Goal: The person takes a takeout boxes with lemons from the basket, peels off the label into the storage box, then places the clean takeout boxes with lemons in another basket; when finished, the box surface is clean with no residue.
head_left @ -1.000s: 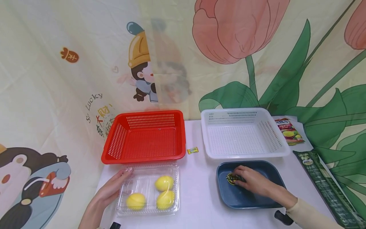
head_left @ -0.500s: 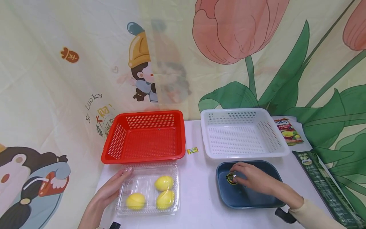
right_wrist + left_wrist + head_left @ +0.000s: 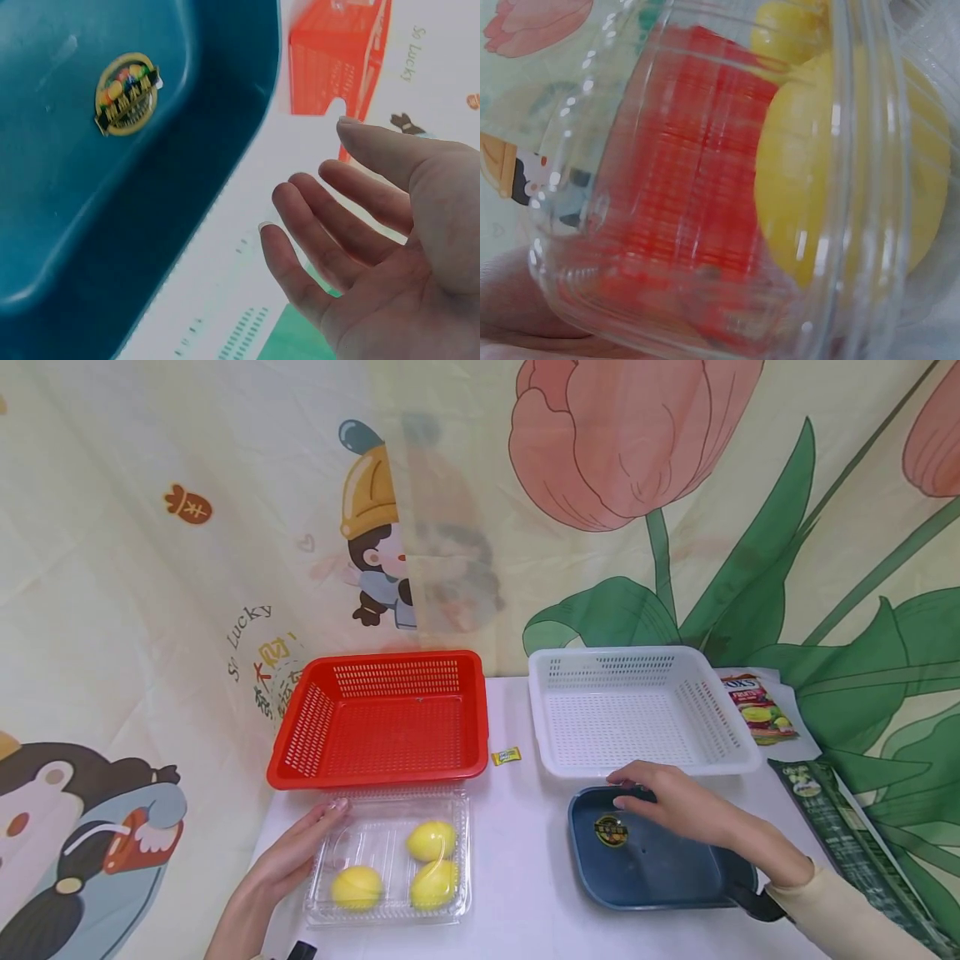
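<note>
My left hand (image 3: 303,843) lies along the left side of a clear plastic clamshell box (image 3: 390,806), touching it with straight fingers. Three yellow lemons sit inside; one lemon (image 3: 357,888) is at the near left. Through the box wall, the left wrist view shows a lemon (image 3: 802,172) up close and only a bit of the hand. My right hand (image 3: 675,802) hovers over the far rim of a dark blue tray (image 3: 660,877), holding nothing. Its fingers are loosely bent in the right wrist view. A round black-and-gold sticker (image 3: 127,94) lies on the tray's floor.
A red basket (image 3: 375,768) stands behind the box and a white basket (image 3: 645,768) behind the tray. Between them lies a small yellow-wrapped sweet (image 3: 506,756). At the right are a fruit candy bag (image 3: 761,710) and a long dark green packet (image 3: 847,835).
My right hand has risen off the sticker in the tray and moved away to the far rim, leaving the sticker uncovered. The left hand and the box have stayed put.
</note>
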A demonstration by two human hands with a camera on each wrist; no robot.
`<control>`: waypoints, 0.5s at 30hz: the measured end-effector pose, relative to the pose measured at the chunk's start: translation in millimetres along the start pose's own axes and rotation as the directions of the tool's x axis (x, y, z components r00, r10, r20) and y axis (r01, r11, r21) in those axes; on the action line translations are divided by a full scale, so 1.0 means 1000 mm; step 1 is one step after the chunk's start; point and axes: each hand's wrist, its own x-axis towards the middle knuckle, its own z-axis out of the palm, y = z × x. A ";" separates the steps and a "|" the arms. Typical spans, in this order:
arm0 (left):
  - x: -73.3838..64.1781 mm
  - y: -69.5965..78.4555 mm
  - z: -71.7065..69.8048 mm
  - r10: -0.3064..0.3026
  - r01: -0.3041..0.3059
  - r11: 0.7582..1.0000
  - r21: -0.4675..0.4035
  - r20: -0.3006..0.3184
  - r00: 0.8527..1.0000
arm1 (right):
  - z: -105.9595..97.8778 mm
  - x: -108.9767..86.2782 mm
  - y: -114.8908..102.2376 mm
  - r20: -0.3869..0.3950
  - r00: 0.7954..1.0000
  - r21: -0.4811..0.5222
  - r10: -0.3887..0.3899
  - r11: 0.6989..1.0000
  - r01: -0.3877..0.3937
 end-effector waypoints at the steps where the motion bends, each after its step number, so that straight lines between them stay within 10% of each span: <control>1: 0.000 0.000 0.000 0.000 0.000 1.000 0.000 0.000 1.000 | -0.002 0.000 0.000 -0.007 1.000 0.010 0.005 1.000 -0.005; 15: 0.000 0.000 0.000 -0.004 0.004 1.000 0.004 -0.006 1.000 | -0.021 0.006 0.019 -0.090 0.996 -0.031 0.018 0.999 -0.021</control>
